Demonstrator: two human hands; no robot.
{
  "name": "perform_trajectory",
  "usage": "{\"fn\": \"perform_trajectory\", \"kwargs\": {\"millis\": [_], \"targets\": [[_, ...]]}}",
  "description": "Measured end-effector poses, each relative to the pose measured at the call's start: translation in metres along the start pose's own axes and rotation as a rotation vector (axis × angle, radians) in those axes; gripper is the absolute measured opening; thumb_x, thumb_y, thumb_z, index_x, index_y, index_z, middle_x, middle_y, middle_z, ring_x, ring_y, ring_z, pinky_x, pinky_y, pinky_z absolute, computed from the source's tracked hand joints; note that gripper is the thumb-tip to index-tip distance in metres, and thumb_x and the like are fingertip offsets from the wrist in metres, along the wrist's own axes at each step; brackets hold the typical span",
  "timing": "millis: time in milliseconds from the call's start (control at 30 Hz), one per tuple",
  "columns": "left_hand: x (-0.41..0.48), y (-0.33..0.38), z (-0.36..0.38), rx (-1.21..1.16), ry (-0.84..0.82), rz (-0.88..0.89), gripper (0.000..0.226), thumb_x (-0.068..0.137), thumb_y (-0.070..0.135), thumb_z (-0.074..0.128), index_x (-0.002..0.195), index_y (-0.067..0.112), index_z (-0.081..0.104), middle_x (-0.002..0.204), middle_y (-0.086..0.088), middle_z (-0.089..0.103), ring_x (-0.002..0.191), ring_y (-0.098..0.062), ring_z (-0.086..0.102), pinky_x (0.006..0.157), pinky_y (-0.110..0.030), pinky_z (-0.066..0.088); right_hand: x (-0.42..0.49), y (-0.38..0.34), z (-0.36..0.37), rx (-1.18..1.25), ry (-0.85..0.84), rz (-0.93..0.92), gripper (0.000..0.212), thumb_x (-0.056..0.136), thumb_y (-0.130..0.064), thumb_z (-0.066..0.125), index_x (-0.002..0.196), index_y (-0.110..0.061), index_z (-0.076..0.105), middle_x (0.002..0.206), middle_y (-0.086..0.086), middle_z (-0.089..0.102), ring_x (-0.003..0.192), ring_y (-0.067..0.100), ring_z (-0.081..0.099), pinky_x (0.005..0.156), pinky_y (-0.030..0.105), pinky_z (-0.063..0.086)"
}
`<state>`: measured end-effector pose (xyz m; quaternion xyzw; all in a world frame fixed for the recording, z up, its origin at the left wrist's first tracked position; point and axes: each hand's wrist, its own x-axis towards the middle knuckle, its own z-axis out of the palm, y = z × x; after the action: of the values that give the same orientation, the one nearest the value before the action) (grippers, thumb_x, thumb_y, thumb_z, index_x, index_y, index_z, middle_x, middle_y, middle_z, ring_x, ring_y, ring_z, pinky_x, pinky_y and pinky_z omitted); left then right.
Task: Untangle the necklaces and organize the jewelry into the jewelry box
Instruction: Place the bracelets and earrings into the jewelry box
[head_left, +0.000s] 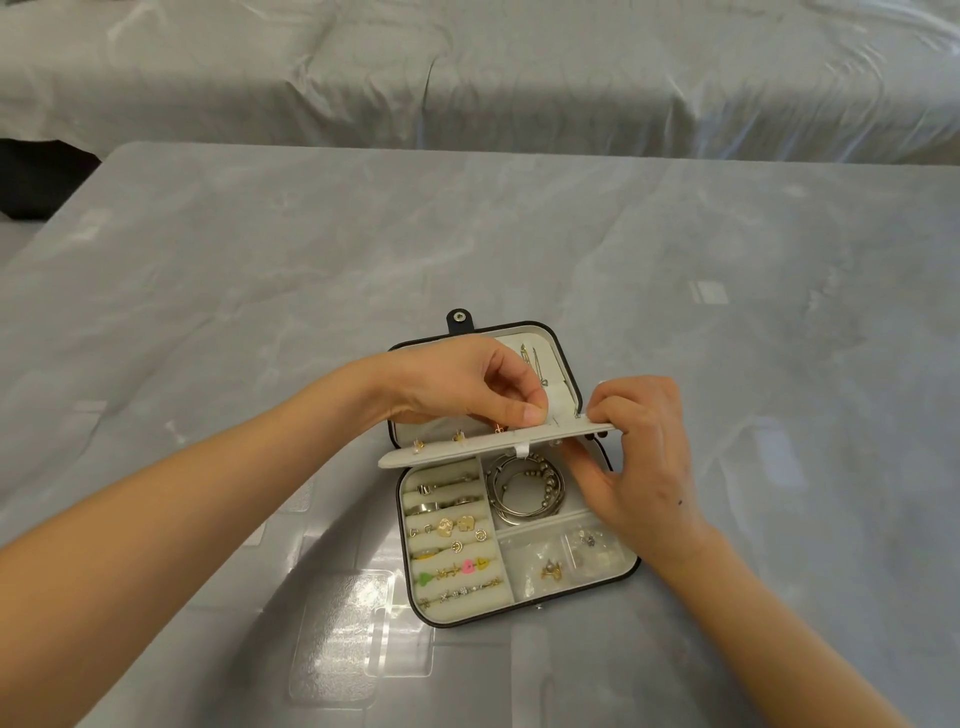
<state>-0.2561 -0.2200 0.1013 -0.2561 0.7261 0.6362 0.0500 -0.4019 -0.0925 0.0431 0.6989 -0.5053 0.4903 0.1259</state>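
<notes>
A black jewelry box (631, 569) lies open on the table, its lid (563, 353) flat at the back with thin necklaces (535, 364) hanging in it. A pale earring panel (457, 453) is hinged across the middle, half raised, with small gold earrings (458, 435) on it. My left hand (467, 382) pinches something at the panel's top edge. My right hand (636, 452) grips the panel's right end. The ring rolls (452, 540) hold rings and coloured studs. Silver bangles (524, 491) fill the top right compartment, and small bagged pieces (566, 558) lie below them.
The box sits on a glossy grey table (260, 338) that reflects ceiling lights. Behind the table runs a surface covered in grey cloth (467, 78). A dark gap (36, 176) shows at the far left.
</notes>
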Motion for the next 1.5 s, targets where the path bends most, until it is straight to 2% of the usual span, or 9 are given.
{"fn": "perform_trajectory", "kwargs": {"millis": [233, 367, 667, 800, 967, 1067, 1200, 1367, 1500], "targets": [[-0.002, 0.012, -0.003, 0.254, 0.051, 0.024, 0.004, 0.083, 0.015, 0.069, 0.082, 0.019, 0.070, 0.074, 0.011, 0.065, 0.074, -0.004, 0.057, 0.078, -0.022, 0.048, 0.001, 0.002, 0.001, -0.001, -0.004, -0.004, 0.035, 0.075, -0.008, 0.071, 0.094, -0.010, 0.042, 0.095, 0.004, 0.046, 0.081, 0.020, 0.044, 0.067, 0.035, 0.040], [-0.002, 0.010, -0.002, 0.189, 0.059, 0.015, 0.006, 0.082, 0.011, 0.069, 0.081, 0.018, 0.069, 0.072, 0.012, 0.065, 0.070, -0.001, 0.056, 0.072, -0.013, 0.045, 0.001, 0.003, 0.001, 0.006, -0.016, 0.030, 0.031, 0.078, -0.013, 0.067, 0.095, -0.011, 0.042, 0.096, 0.003, 0.046, 0.082, 0.020, 0.044, 0.069, 0.034, 0.040], [0.006, 0.021, -0.005, 0.498, 0.011, 0.033, 0.003, 0.085, 0.015, 0.067, 0.087, 0.016, 0.068, 0.073, 0.014, 0.061, 0.062, 0.006, 0.053, 0.064, -0.008, 0.041, 0.003, 0.002, 0.001, 0.024, -0.036, 0.089, 0.025, 0.081, -0.018, 0.062, 0.095, -0.011, 0.042, 0.096, 0.002, 0.046, 0.084, 0.019, 0.044, 0.071, 0.032, 0.040], [-0.008, 0.017, -0.015, 0.331, 0.094, 0.022, 0.012, 0.083, 0.023, 0.070, 0.094, 0.025, 0.069, 0.085, 0.013, 0.066, 0.078, -0.004, 0.057, 0.074, -0.019, 0.047, 0.008, 0.003, 0.000, 0.030, -0.091, 0.123, 0.030, 0.080, -0.021, 0.063, 0.100, -0.012, 0.043, 0.097, 0.004, 0.049, 0.086, 0.020, 0.046, 0.076, 0.026, 0.039], [-0.032, -0.025, -0.041, 0.016, 0.663, -0.087, 0.010, 0.090, 0.021, 0.060, 0.096, 0.017, 0.067, 0.089, 0.004, 0.065, 0.079, -0.010, 0.056, 0.072, -0.022, 0.044, 0.037, 0.001, -0.006, 0.123, -0.338, 0.379, 0.049, 0.076, -0.018, 0.071, 0.116, -0.019, 0.044, 0.103, -0.006, 0.048, 0.087, -0.003, 0.040, 0.082, 0.002, 0.032], [-0.038, -0.057, -0.050, -0.100, 0.901, -0.260, 0.016, 0.094, 0.019, 0.052, 0.084, 0.011, 0.061, 0.080, -0.008, 0.057, 0.066, -0.015, 0.052, 0.062, -0.021, 0.048, 0.065, 0.006, -0.005, 0.177, -0.524, 0.545, 0.058, 0.075, -0.016, 0.076, 0.124, -0.020, 0.045, 0.104, -0.019, 0.046, 0.086, -0.007, 0.043, 0.079, 0.006, 0.035], [-0.038, -0.056, -0.055, -0.353, 0.903, -0.352, 0.038, 0.100, 0.030, 0.038, 0.089, -0.001, 0.057, 0.084, -0.018, 0.061, 0.071, -0.026, 0.060, 0.061, -0.030, 0.057, 0.088, 0.020, 0.006, 0.238, -0.698, 0.686, 0.066, 0.071, -0.019, 0.079, 0.125, -0.028, 0.043, 0.102, -0.015, 0.052, 0.093, 0.008, 0.053, 0.083, 0.025, 0.045], [-0.034, -0.034, -0.053, -0.415, 0.799, -0.439, 0.054, 0.098, 0.048, 0.034, 0.079, 0.002, 0.055, 0.075, -0.012, 0.058, 0.065, -0.021, 0.056, 0.058, -0.027, 0.052, 0.099, 0.036, 0.018, 0.227, -0.849, 0.730, 0.051, 0.084, -0.035, 0.066, 0.130, -0.023, 0.047, 0.116, -0.010, 0.052, 0.101, 0.005, 0.050, 0.087, 0.022, 0.040], [-0.033, -0.033, -0.052, -0.462, 0.756, -0.434, 0.050, 0.091, 0.054, 0.045, 0.076, 0.007, 0.054, 0.072, -0.006, 0.053, 0.062, -0.017, 0.049, 0.051, -0.023, 0.047, 0.102, 0.041, 0.029, 0.034, -0.884, 0.624, 0.032, 0.095, -0.036, 0.046, 0.120, -0.021, 0.058, 0.106, -0.005, 0.049, 0.098, 0.011, 0.048, 0.083, 0.023, 0.033]]}}
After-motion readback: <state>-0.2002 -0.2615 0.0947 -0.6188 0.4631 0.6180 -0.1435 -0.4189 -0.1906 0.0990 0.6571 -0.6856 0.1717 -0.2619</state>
